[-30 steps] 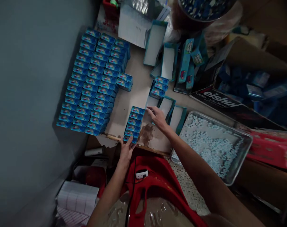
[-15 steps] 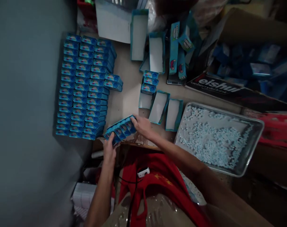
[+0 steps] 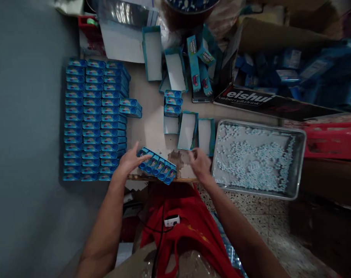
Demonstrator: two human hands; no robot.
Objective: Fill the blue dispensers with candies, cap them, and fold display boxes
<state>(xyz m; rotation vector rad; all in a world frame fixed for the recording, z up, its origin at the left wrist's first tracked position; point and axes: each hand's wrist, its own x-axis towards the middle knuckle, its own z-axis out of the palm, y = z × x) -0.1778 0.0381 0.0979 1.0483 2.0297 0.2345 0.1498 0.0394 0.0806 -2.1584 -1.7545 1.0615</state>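
Note:
A filled blue carton (image 3: 157, 166) lies tilted at the table's front edge, with several small blue packs in a row inside it. My left hand (image 3: 131, 161) is spread at the carton's left end, its fingers reaching over the upper corner. To the right, my right hand (image 3: 200, 165) is apart from the filled carton, close to the lower end of an open empty carton (image 3: 188, 130). Its fingers are loosely bent and slightly blurred; no held thing shows. Another empty carton (image 3: 206, 136) stands just above that hand.
Rows of stacked blue packs (image 3: 92, 125) fill the table's left side. Three packs (image 3: 173, 103) sit in a partly filled carton. A metal tray (image 3: 299, 162) of small pale pieces stands right, below a large cardboard box (image 3: 250, 99) holding blue packs. More cartons (image 3: 153, 54) lie behind.
Both hands held the filled carton earlier; now it lies lower right of its former place, turned the other way. My right hand has left it and moved right. My left hand has spread its fingers.

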